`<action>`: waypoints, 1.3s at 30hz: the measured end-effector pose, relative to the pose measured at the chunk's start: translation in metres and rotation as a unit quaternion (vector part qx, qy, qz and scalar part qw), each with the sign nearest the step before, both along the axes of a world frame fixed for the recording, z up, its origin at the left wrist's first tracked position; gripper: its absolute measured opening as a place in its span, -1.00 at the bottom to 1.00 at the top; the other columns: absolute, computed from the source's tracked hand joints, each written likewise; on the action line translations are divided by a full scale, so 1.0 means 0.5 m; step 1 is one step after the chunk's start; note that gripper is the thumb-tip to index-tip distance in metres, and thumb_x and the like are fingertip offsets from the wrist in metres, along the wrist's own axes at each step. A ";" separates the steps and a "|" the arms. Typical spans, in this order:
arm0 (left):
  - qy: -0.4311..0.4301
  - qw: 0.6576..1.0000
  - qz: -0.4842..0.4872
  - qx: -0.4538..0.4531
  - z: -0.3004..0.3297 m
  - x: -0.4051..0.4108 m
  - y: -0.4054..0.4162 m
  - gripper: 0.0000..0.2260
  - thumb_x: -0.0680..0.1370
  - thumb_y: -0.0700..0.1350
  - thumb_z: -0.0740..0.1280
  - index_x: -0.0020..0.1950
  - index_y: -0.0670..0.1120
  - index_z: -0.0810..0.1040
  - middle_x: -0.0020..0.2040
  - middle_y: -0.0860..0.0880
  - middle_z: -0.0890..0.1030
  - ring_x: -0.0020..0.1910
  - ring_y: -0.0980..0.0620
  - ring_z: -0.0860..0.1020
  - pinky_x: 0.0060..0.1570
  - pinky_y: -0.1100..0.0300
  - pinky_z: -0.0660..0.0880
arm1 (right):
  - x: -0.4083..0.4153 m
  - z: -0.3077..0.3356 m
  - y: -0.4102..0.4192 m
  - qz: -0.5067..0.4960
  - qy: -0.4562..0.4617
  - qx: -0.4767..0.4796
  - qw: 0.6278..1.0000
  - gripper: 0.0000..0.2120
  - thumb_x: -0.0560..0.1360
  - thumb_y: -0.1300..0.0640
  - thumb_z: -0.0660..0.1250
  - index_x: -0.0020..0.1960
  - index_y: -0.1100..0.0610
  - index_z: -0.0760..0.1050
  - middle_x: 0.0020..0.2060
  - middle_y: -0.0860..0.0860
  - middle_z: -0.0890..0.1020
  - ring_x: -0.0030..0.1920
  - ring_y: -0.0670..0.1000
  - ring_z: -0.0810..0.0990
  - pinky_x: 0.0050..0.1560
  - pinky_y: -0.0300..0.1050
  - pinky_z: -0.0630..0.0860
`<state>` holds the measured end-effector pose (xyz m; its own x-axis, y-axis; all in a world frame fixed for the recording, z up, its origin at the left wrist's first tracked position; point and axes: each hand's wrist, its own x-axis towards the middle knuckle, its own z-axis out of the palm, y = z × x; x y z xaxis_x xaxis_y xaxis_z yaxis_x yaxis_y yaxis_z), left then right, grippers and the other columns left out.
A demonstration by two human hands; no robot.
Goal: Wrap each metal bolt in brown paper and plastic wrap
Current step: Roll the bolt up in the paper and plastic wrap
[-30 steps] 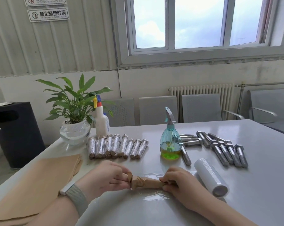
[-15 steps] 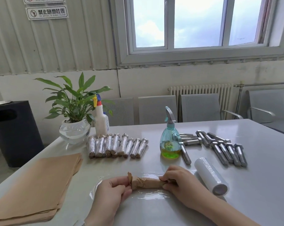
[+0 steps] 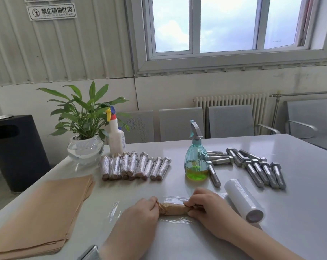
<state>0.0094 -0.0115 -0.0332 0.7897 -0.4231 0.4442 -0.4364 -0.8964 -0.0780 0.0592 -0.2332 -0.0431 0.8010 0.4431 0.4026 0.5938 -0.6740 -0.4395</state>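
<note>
Head view: both hands are on the brown-paper-wrapped bolt [image 3: 174, 210], which lies on a clear sheet of plastic wrap [image 3: 170, 220] near the front edge of the white table [image 3: 299, 212]. Left hand [image 3: 140, 212] has fingers curled round its left end, right hand [image 3: 208, 207] pinches the twisted right end. White roll of plastic wrap [image 3: 243, 199] sits just beside the right hand. Bare silver metal bolts [image 3: 260, 169] lie toward the right side, finished plastic-covered bolts [image 3: 134, 165] in a row toward the back, stack of brown paper sheets [image 3: 38, 216] at the left edge.
</note>
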 end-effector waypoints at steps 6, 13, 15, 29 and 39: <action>0.045 0.996 -0.063 0.037 0.043 0.008 0.038 -0.75 0.41 -0.14 0.19 -0.13 -0.05 0.67 -0.09 0.07 0.69 -0.21 0.06 0.64 -0.28 0.27 0.56 | -0.004 0.002 -0.001 0.004 0.003 0.001 1.000 -0.82 0.48 0.13 0.43 0.08 0.02 0.65 -0.11 -0.16 0.49 -0.02 -0.11 0.51 0.06 -0.32 0.40; 0.053 0.995 -0.087 0.005 0.022 -0.002 0.036 -0.61 0.24 -0.19 0.33 0.03 -0.10 0.72 0.05 -0.01 0.70 -0.19 0.08 0.67 -0.22 0.31 0.59 | 0.001 -0.002 -0.002 0.007 0.003 0.010 1.000 -0.84 0.48 0.12 0.43 0.06 0.01 0.65 -0.16 -0.27 0.43 -0.05 -0.16 0.47 0.02 -0.38 0.37; 0.036 0.995 -0.076 0.048 0.018 0.000 0.026 -0.63 0.30 -0.12 0.22 -0.03 -0.10 0.73 0.03 -0.01 0.71 -0.21 0.08 0.67 -0.25 0.34 0.56 | 0.001 -0.003 -0.003 0.009 0.003 0.008 1.000 -0.84 0.48 0.11 0.43 0.06 0.01 0.65 -0.15 -0.26 0.44 -0.05 -0.16 0.47 0.03 -0.34 0.38; 0.068 0.984 0.063 0.149 0.019 -0.030 -0.042 -0.34 0.55 -0.08 0.09 0.60 -0.05 -0.13 0.51 -0.25 0.27 0.27 -0.16 0.45 0.30 0.03 0.25 | -0.008 -0.005 0.000 0.009 -0.042 -0.018 0.999 -0.84 0.50 0.11 0.40 0.07 0.01 0.66 -0.11 -0.17 0.48 0.00 -0.07 0.50 0.01 -0.33 0.33; 0.161 0.862 0.252 -0.410 0.057 0.053 0.176 -0.90 0.55 -0.18 0.30 -0.08 -0.02 0.59 -0.24 0.04 0.66 -0.36 0.02 0.62 -0.18 0.15 0.54 | 0.000 -0.012 -0.003 0.012 -0.041 -0.010 0.999 -0.87 0.48 0.08 0.42 0.02 -0.05 0.67 -0.14 -0.25 0.46 -0.03 -0.13 0.49 0.01 -0.35 0.35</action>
